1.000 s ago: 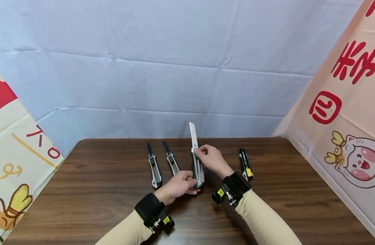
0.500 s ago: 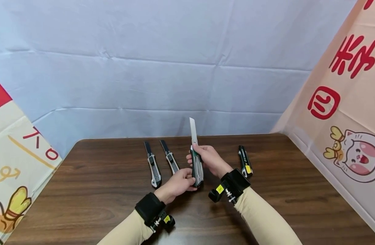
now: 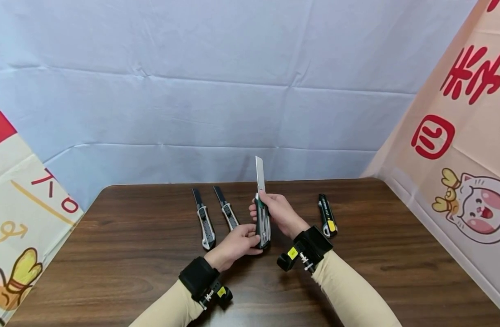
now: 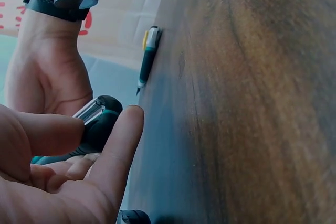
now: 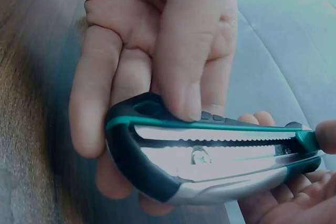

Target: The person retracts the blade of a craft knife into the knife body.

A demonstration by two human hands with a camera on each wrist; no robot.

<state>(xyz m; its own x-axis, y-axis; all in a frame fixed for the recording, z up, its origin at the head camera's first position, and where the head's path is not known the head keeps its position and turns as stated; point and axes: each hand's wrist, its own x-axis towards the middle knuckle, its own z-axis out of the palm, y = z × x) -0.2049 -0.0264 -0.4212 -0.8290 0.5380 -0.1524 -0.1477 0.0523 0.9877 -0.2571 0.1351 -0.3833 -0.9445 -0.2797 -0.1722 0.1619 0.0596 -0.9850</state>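
Head view: both hands had lifted the green knife (image 3: 262, 221) slightly; right hand (image 3: 279, 212) pinched its slider, left hand (image 3: 235, 245) its butt, blade out.

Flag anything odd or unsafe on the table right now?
One thing: the green utility knife, held by both the left hand and right hand, has its blade run far out, bare and pointing away. The two grey utility knives and the black-and-yellow utility knife lie flat in a row, nothing askew.

Two knives (image 3: 215, 218) crowd left; black knife (image 3: 327, 221) right; near tabletop (image 3: 111, 272) open.
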